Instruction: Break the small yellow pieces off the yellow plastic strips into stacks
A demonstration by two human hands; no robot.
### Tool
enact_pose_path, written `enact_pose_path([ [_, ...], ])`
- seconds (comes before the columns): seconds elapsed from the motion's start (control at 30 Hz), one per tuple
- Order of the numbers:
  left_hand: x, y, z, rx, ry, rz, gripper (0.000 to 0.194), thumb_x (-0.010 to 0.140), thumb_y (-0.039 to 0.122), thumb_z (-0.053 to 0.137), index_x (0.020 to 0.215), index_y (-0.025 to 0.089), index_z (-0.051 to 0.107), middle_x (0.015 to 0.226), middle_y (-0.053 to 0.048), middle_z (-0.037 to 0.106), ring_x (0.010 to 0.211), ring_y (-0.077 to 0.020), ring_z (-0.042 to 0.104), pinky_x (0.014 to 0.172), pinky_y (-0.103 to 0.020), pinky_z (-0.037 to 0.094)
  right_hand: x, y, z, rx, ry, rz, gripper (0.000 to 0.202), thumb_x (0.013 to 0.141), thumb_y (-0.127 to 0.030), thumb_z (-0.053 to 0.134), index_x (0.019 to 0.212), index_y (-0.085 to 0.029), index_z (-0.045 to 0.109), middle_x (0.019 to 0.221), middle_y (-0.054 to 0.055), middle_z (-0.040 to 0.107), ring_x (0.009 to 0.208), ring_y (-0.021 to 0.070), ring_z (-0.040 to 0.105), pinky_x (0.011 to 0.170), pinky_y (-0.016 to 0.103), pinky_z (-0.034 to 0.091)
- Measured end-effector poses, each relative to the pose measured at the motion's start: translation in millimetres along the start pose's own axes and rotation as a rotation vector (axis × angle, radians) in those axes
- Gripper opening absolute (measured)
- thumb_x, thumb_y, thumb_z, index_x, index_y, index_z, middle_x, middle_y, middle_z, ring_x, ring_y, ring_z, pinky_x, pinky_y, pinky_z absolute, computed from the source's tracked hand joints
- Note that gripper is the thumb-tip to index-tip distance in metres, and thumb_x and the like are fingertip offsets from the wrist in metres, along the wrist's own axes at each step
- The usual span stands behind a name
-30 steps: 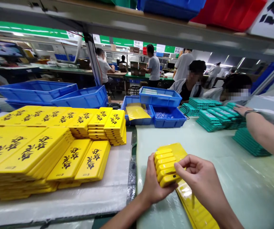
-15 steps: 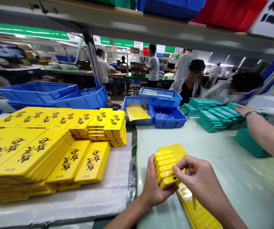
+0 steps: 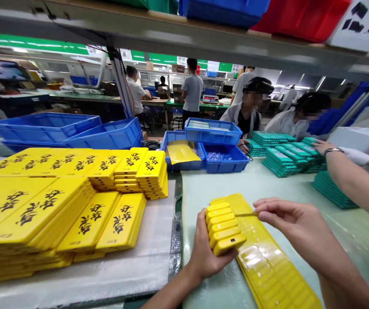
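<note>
My left hand (image 3: 200,253) is wrapped round a small stack of yellow rectangular cases (image 3: 225,225), tilted so their narrow ends face me. The lowest case shows a dark port in its end. My right hand (image 3: 297,231) is to the right of the stack, thumb and forefinger pinching the end of a thin yellow sticker strip (image 3: 248,214). Under both hands lie glossy yellow sticker sheets (image 3: 271,266), marked into rows of small rectangles. Whether the strip is fully off the sheet I cannot tell.
Stacked yellow cases with black lettering (image 3: 120,221) fill the left side. Blue bins (image 3: 226,165) stand ahead, one with a yellow sheet. Green stacks (image 3: 279,161) lie at the right, where another person's arm (image 3: 348,176) reaches in. A shelf (image 3: 171,32) crosses overhead.
My right hand has moved right, from the ends of the held cases to over the sticker sheets, and now pinches a strip there. My left hand keeps the stack nearly in place.
</note>
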State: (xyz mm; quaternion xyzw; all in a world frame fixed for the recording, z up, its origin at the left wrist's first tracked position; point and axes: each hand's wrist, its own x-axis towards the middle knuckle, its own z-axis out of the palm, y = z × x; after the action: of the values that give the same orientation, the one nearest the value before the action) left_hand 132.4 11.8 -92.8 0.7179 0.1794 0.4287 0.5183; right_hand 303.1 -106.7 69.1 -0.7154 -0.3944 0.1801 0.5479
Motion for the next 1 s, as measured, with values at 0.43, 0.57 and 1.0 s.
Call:
enact_pose_path([
  [0.43, -1, 0, -0.7, 0.033, -0.002, -0.026, 0.116, 0.065, 0.042, 0.092, 0.155, 0.022, 0.020, 0.143, -0.016, 0.054, 0.129, -0.0374, 0.059, 0.115, -0.057, 0.047, -34, -4, 30, -0.072, 0.011, 0.112, 0.029, 0.074, -0.048, 0.082, 0.075, -0.019, 0.076, 0.076, 0.005, 0.073, 0.069, 0.0183, 0.068, 0.061, 0.024, 0.055],
  [0.57, -1, -2, 0.1, 0.025, -0.004, -0.037, 0.117, 0.065, 0.041, 0.092, 0.155, 0.023, 0.020, 0.143, -0.017, 0.054, 0.131, -0.0388, 0.059, 0.115, -0.059, 0.046, -34, -5, 42, -0.075, -0.016, 0.126, 0.026, 0.074, -0.045, 0.079, 0.073, -0.019, 0.075, 0.074, 0.005, 0.073, 0.067, 0.0179, 0.067, 0.060, 0.024, 0.054],
  [1.0, 0, -1, -0.4, -0.004, -0.015, -0.067, 0.116, 0.062, 0.039, 0.092, 0.153, 0.022, 0.022, 0.143, -0.017, 0.055, 0.130, -0.0401, 0.061, 0.114, -0.060, 0.048, -36, 0, 54, -0.163, -0.070, 0.093, 0.020, 0.075, -0.038, 0.075, 0.070, -0.019, 0.075, 0.070, 0.004, 0.073, 0.063, 0.0178, 0.066, 0.059, 0.026, 0.053],
])
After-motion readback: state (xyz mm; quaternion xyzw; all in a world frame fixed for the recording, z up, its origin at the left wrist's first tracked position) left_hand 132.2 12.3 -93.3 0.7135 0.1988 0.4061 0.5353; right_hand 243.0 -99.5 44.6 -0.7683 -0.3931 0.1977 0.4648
